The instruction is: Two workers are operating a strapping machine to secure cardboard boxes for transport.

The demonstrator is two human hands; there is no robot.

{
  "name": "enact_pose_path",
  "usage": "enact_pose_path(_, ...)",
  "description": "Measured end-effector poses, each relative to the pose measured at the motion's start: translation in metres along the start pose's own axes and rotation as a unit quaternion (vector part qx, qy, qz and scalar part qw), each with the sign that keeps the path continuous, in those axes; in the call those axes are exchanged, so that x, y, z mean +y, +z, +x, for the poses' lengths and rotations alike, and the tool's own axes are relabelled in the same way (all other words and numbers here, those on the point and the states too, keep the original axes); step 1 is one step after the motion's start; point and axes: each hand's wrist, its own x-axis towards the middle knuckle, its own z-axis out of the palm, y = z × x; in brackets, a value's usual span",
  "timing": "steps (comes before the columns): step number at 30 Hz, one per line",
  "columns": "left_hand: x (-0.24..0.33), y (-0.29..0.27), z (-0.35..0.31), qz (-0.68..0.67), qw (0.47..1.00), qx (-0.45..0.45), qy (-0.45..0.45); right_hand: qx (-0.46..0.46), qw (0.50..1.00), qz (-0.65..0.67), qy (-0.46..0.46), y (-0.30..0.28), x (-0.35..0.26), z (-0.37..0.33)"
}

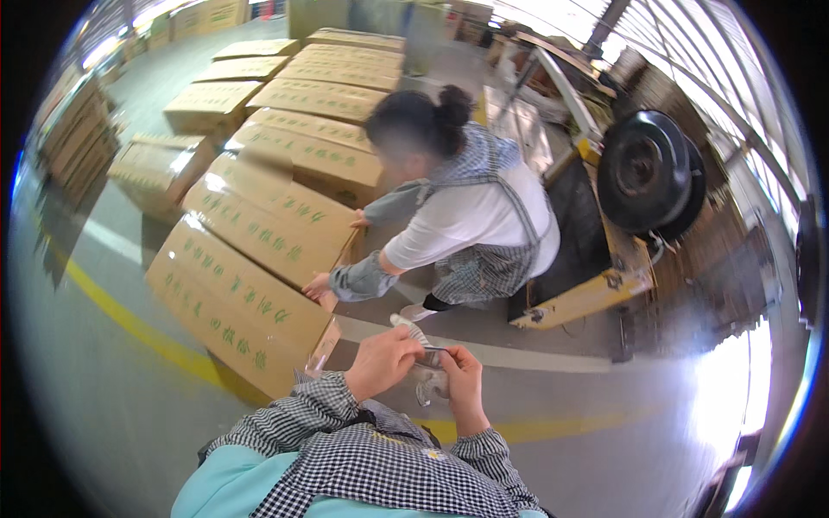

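Observation:
In front of my chest, my left hand [380, 364] and my right hand [464, 378] are close together, each with its fingers pinched. Between them they hold a small whitish-grey limp piece [409, 330] that looks like a knitted work glove. One end sticks up past my left fingers, and a crumpled part [428, 386] hangs down beside my right hand. My fingertips partly hide it. Just to the left lies the nearest long brown cardboard box [250, 302], sealed with shiny tape, which neither hand touches.
A co-worker [484, 198] in a checked apron bends over the boxes ahead, hands on a box [276, 207]. Several more cartons [328, 99] stand in rows behind. To the right is a cart [596, 302] with black wheels [643, 170]. A yellow line [142, 328] crosses the floor.

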Motion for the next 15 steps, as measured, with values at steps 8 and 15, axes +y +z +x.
enact_pose_path(8,-0.048,0.055,-0.074,-0.188,0.947,0.043,-0.259,-0.222,0.968,-0.114,-0.007,0.021,0.018,-0.004)
enact_pose_path(15,-0.031,0.083,-0.092,-0.701,0.644,0.252,-0.178,-0.329,0.770,-0.238,-0.492,0.027,0.010,-0.043)
